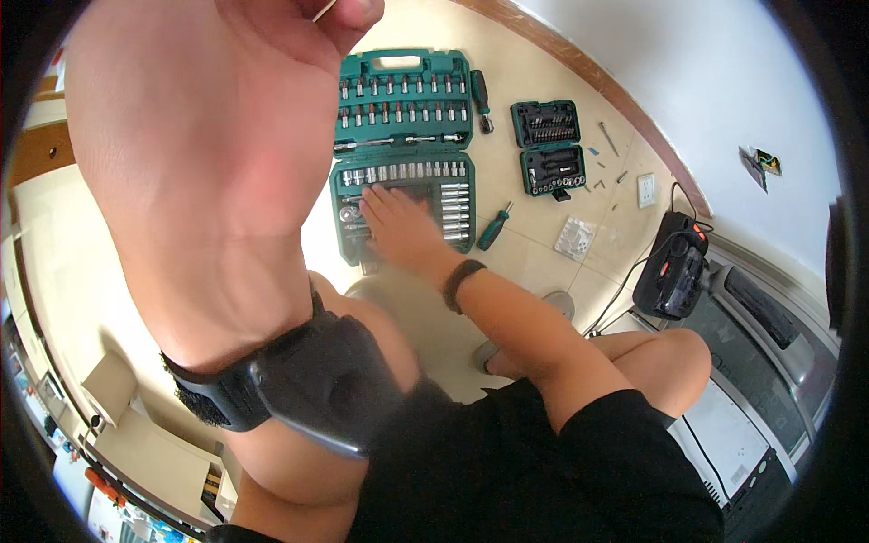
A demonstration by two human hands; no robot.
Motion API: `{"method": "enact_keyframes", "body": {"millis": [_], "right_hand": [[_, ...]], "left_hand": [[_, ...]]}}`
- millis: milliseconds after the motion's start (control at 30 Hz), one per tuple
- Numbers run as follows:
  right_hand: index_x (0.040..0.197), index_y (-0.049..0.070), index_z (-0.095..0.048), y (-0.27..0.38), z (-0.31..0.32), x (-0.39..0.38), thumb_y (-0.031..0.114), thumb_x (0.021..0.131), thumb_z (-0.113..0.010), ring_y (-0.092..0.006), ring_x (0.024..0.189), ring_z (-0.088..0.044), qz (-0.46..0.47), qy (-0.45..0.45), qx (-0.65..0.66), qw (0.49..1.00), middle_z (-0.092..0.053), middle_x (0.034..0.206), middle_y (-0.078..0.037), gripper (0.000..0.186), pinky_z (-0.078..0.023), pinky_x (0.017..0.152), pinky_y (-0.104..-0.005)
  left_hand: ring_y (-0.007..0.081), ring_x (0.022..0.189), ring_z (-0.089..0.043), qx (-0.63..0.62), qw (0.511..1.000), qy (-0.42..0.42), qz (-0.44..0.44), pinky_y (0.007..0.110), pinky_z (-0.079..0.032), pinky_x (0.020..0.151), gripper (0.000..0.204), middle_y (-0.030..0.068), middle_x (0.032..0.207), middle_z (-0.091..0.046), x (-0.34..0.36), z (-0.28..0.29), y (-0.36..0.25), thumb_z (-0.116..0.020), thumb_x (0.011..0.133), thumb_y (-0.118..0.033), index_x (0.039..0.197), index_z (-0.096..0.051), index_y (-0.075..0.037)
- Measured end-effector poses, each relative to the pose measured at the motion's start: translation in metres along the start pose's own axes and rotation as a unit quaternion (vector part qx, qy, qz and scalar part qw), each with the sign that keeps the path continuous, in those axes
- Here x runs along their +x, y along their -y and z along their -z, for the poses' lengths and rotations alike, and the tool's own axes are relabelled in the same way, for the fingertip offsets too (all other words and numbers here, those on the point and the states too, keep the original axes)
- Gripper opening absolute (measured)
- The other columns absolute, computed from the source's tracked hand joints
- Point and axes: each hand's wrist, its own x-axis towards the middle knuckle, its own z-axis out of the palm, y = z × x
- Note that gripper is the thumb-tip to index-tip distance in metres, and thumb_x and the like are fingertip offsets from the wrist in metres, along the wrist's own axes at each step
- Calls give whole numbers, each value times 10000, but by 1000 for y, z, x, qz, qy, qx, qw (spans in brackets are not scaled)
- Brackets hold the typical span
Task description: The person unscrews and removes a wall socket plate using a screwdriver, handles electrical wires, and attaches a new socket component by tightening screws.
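Note:
My left hand (213, 118) is raised very close on the left, a black strap with a dark housing (317, 380) around its wrist. Most of its fingers are cut off by the top edge. One fingertip bends inward beside a thin pale sliver (323, 11), whose kind I cannot make out. Lower down, my right hand (403, 226) reaches over the lower half of an open green socket set case (405, 156). Its fingers are stretched out flat above the tray, near a ratchet (349, 214) and a row of long sockets (455, 213). Bits fill the lid.
A screwdriver (482, 101) and a green-handled driver (495, 226) lie right of the case. Beyond is a smaller open bit case (549, 149) with loose screws. A white socket plate (573, 238), a black bag-like device with cables (672, 267) and a stepladder-like grey frame (760, 317) stand at right.

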Motion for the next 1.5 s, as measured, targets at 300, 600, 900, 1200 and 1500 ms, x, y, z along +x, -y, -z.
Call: {"method": "enact_keyframes", "body": {"millis": [300, 600, 900, 1200, 1500], "right_hand": [[1498, -44, -360, 17, -11, 4, 384, 985, -515, -364, 1487, -279, -29, 26, 48, 998, -359, 1568, -220, 687, -202, 1219, -502], [1459, -52, -417, 38, -11, 13, 314, 986, -503, -372, 1484, -289, -100, 6, 36, 994, -392, 1553, -217, 604, -226, 1212, -503], [1317, -27, -533, 5, 2, 11, 178, 915, -594, -368, 1345, -456, -88, -94, 164, 978, -537, 1389, -211, 455, -348, 1141, -465], [1107, 15, -634, -61, 27, 25, 119, 862, -604, -311, 1045, -581, -184, -175, 53, 966, -626, 1063, -127, 268, -468, 924, -440], [1053, 99, -661, -90, 53, 61, 116, 879, -568, -299, 927, -662, -175, -15, 16, 984, -646, 977, -110, 199, -533, 788, -442]], "left_hand": [[154, 817, -444, 7, 1000, -6, -8, 282, -380, 753, 320, 61, 967, -532, 10, 7, -2, -388, 1056, -225, 1171, -550, 27], [149, 813, -445, 9, 1000, -23, -3, 281, -380, 750, 318, 55, 963, -537, 5, 4, 8, -397, 1055, -232, 1167, -557, 19], [144, 809, -447, 2, 999, -35, -19, 279, -379, 746, 316, 49, 958, -542, 6, 16, 10, -406, 1054, -239, 1164, -564, 11], [140, 805, -448, -13, 999, -31, -29, 278, -379, 742, 313, 43, 954, -546, 17, 25, 9, -415, 1054, -246, 1160, -571, 4], [135, 801, -450, -24, 999, -20, -34, 277, -378, 738, 311, 37, 950, -551, 30, 31, 3, -424, 1053, -253, 1157, -578, -4]]}}
